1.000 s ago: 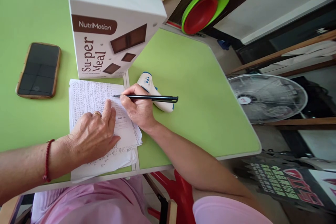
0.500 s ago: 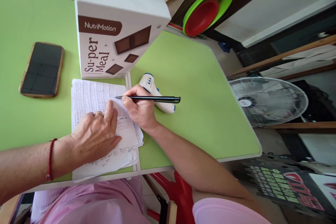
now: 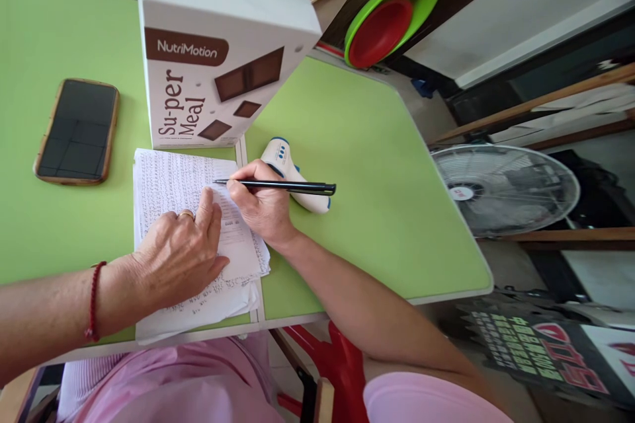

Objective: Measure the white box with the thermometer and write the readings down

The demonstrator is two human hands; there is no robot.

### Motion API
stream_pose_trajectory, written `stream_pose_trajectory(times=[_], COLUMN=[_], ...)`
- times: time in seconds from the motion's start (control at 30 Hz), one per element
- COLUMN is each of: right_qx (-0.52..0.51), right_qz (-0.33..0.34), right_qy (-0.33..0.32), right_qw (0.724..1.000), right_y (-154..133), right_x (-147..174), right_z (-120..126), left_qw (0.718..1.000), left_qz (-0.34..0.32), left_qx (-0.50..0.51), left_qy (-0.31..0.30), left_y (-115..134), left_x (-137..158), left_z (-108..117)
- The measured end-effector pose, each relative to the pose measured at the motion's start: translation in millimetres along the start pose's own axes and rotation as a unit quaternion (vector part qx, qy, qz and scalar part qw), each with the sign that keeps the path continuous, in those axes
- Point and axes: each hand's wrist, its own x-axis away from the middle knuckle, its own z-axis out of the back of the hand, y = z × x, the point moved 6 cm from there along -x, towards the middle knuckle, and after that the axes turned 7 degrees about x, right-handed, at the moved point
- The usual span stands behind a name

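Sheets of paper (image 3: 163, 178) covered in rows of handwriting lie stacked near the table's front edge. My left hand (image 3: 181, 254) rests flat on them, index finger stretched toward the pen tip, with a ring on one finger. A black pen (image 3: 297, 186) is pinched in my right hand (image 3: 262, 208), its tip at the writing on the upper part of the top sheet. Just beyond my right hand lies a white and blue handheld thermometer (image 3: 279, 153), partly hidden by that hand and the pen.
A white NutriMotion box (image 3: 188, 106) stands upright behind the papers. On the left lies a phone (image 3: 77, 132) in a brown case. The green table (image 3: 387, 211) has a fan (image 3: 506, 190) beyond its right edge, and green and red basins (image 3: 380, 33) behind.
The pen and my right hand have shifted very slightly left along the paper. My left hand stays in place on the sheets.
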Motion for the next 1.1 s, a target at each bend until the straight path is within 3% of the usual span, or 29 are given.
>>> stream_pose_trajectory(times=[0.47,0.73,1.1], right_qx=[0.012,0.001,0.0], right_qz=[-0.011,-0.013,-0.013], right_qy=[-0.007,-0.011,-0.057], right_qw=[1.0,1.0,0.998], right_y=[1.4,1.4,6.4], right_x=[0.1,-2.4,-5.7], right_z=[-0.6,-1.4,-7.3], left_qw=[1.0,1.0,0.998], left_qz=[0.002,-0.001,-0.012], left_qx=[-0.001,-0.015,-0.03], left_qy=[-0.004,0.026,0.044], left_y=[-1.0,-1.9,-6.0], left_x=[-0.1,0.9,1.0], left_z=[-0.9,-1.1,-7.3])
